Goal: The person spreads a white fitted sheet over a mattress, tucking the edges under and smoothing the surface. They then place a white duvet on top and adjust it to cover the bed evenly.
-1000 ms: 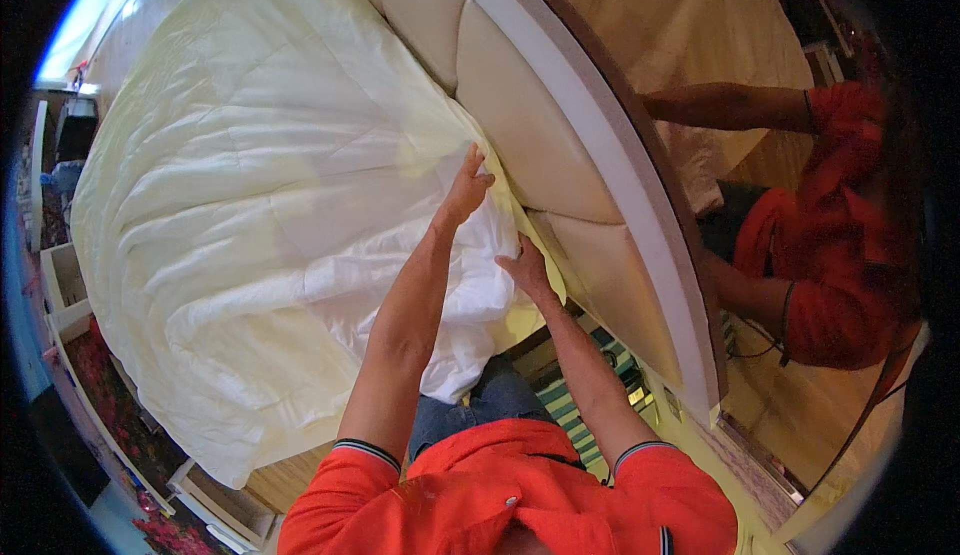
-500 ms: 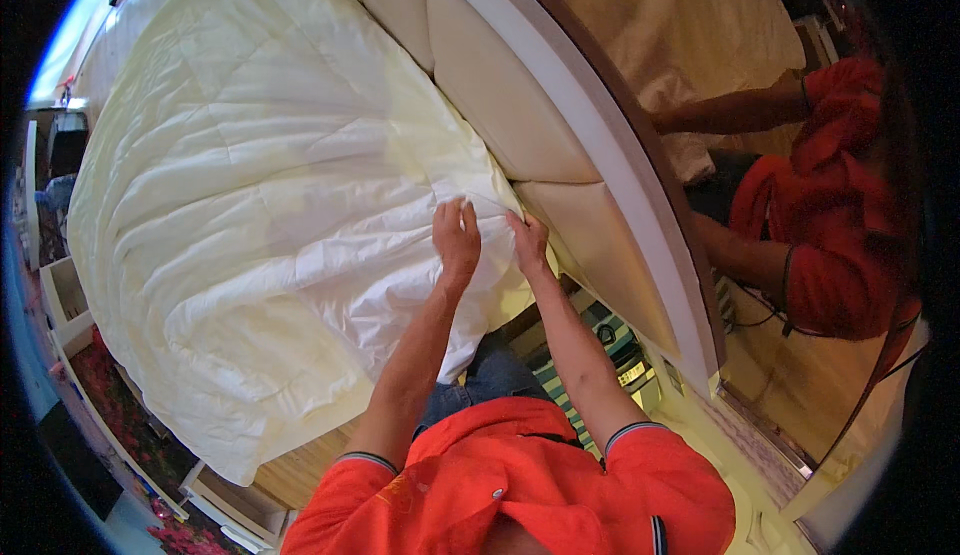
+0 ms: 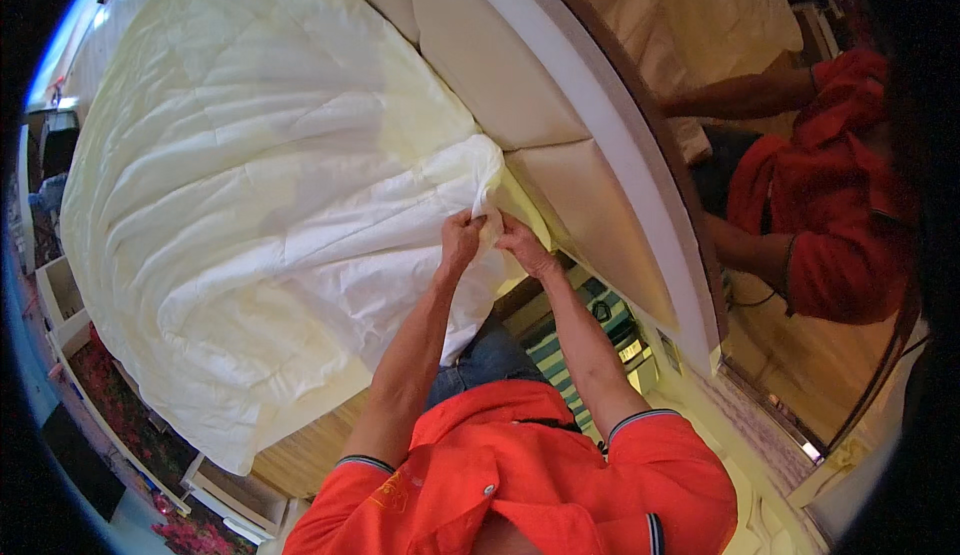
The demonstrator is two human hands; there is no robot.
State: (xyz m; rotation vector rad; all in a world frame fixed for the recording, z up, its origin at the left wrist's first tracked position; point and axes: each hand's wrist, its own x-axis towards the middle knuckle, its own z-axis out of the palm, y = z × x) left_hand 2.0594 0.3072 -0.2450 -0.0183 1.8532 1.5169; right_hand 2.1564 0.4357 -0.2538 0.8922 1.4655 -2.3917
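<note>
A large white quilt (image 3: 290, 175) with stitched lines and folds is spread over the bed. Its near right corner is bunched and lifted between my two hands. My left hand (image 3: 461, 239) pinches the fabric from the left side, fingers closed. Close beside it, my right hand (image 3: 523, 244) grips the same corner with thumb and fingers. The two hands almost touch, just left of the headboard. Part of each hand's fingers is hidden by the folds.
A padded beige headboard (image 3: 560, 145) curves along the right, with a mirror (image 3: 790, 355) beyond it. Striped green-and-white fabric (image 3: 560, 355) and a dark cable lie below my right forearm. An open drawer (image 3: 235, 495) stands at the lower left.
My left hand has closed on the quilt and come nearer to my right. The corner is now lifted and bunched up, drawn away from the headboard.
</note>
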